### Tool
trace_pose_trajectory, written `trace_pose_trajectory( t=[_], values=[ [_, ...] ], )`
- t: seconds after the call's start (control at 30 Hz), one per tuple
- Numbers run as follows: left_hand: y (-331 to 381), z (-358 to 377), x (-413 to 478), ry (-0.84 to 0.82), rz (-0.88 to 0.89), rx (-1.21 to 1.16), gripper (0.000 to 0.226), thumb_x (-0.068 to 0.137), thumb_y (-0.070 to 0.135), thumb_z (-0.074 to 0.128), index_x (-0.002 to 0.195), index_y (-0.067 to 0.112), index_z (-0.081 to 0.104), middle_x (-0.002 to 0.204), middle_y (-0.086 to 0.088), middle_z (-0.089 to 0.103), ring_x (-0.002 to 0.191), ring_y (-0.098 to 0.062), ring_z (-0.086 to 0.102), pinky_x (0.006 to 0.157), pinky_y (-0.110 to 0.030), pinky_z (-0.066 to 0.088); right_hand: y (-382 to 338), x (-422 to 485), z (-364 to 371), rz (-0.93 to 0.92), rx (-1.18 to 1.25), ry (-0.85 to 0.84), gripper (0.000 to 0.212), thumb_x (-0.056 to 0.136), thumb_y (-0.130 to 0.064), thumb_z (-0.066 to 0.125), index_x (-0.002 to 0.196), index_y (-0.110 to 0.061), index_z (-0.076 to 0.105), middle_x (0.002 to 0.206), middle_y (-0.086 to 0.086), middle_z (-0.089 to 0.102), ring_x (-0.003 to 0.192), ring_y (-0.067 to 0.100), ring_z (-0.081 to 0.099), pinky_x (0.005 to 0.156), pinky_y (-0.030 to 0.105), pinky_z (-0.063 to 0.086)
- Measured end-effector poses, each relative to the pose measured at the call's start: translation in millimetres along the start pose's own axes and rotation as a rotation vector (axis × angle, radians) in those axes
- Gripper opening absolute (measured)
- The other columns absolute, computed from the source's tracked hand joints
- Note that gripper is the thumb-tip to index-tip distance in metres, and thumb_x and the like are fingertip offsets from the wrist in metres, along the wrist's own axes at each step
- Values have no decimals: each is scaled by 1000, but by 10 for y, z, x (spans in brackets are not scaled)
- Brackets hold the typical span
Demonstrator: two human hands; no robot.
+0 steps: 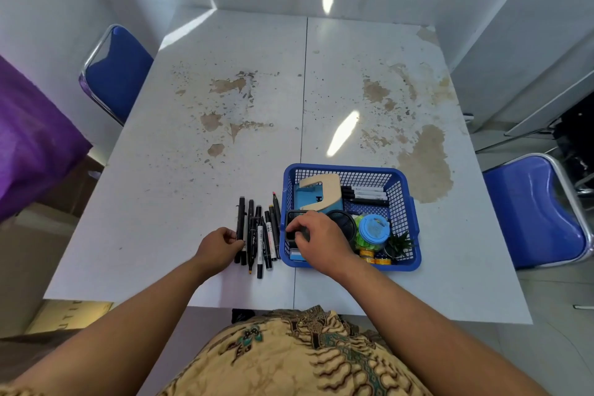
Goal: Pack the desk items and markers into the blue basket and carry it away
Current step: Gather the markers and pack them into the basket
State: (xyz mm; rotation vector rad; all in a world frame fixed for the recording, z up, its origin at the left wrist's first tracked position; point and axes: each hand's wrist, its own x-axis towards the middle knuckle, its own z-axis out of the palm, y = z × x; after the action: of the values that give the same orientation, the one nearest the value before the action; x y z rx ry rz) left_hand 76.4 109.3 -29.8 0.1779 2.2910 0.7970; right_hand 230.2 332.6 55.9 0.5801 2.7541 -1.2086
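On the white table (225, 106), near right, sits the blue basket (400, 202). Loose markers (258, 235) lie just beside its left wall. Left hand (220, 246) has fingers curled, pinching the leftmost of the markers. Right hand (316, 238) is inside the basket's near-left corner, fingers curled round a black case (294, 218). Also in the basket: hole punch (318, 193), blue-lidded jar (373, 230), small plant (400, 243).

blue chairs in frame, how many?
2. The left chair stands by the table's far left side; the right chair stands by its right side, beyond the blue basket. Others may be out of view.
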Motion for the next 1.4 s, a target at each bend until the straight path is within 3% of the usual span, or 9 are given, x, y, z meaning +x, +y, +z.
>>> trace_pose_trajectory(
  t=[0.1,0.3,0.43,0.53,0.63,0.73,0.93,1.13,1.4],
  values=[
    [107,-57,-77,27,93,-43,12,94,22,72,102,19,63,99,-2,70,87,-22,70,70,-27,52,-12,53,-8,14,43,11,24,99,-14,59,111,-28,75,97,-16,58,86,1,52,85,26,50],
    [597,-26,-306,30,349,-102,16,92,18,76,99,26,65,91,0,67,74,-13,62,64,-26,56,-69,190,55,130,284,34,28,103,-25,67,131,-25,70,93,-9,68,69,0,57,72,14,50],
    [875,79,-357,-21,504,-83,25,90,17,79,104,32,66,92,8,67,83,-11,64,74,-26,57,-117,300,69,231,481,40,11,101,-37,70,111,-32,71,91,-4,73,77,11,68,73,32,58],
    [1005,146,-332,-15,579,-51,32,90,21,79,112,37,63,99,14,66,90,-11,65,80,-30,58,-67,389,12,278,591,72,7,101,-34,70,107,-30,72,98,-4,76,85,13,73,74,33,61],
    [1114,173,-298,-20,592,78,53,90,31,81,136,40,55,128,16,60,112,-5,61,98,-30,56,35,498,-166,318,659,217,9,101,-37,69,103,-29,74,96,-7,79,89,16,77,83,43,65],
    [1164,181,-255,-101,539,278,83,90,39,81,159,29,36,160,8,40,142,-12,45,116,-31,40,172,586,-475,428,852,447,10,104,-28,67,108,-20,71,97,-5,80,81,15,80,83,40,64],
    [1162,260,-148,-111,512,396,93,92,29,80,167,26,24,172,9,24,155,-14,31,121,-29,31,782,672,-989,689,1011,801,32,99,-5,67,126,-14,53,106,2,68,83,23,79,72,30,65],
    [1138,235,-69,-154,494,388,87,93,32,79,164,32,30,170,19,23,152,-12,36,121,-36,40,1435,720,-944,966,981,549,30,98,-5,64,126,2,64,102,13,76,79,27,80,87,45,66],
    [1089,229,-58,-246,460,353,85,96,29,75,165,35,26,169,30,10,151,-12,36,118,-38,45,1508,781,-975,1083,936,395,42,107,-2,50,148,5,48,131,30,65,76,31,70,47,34,62]
  ],
)
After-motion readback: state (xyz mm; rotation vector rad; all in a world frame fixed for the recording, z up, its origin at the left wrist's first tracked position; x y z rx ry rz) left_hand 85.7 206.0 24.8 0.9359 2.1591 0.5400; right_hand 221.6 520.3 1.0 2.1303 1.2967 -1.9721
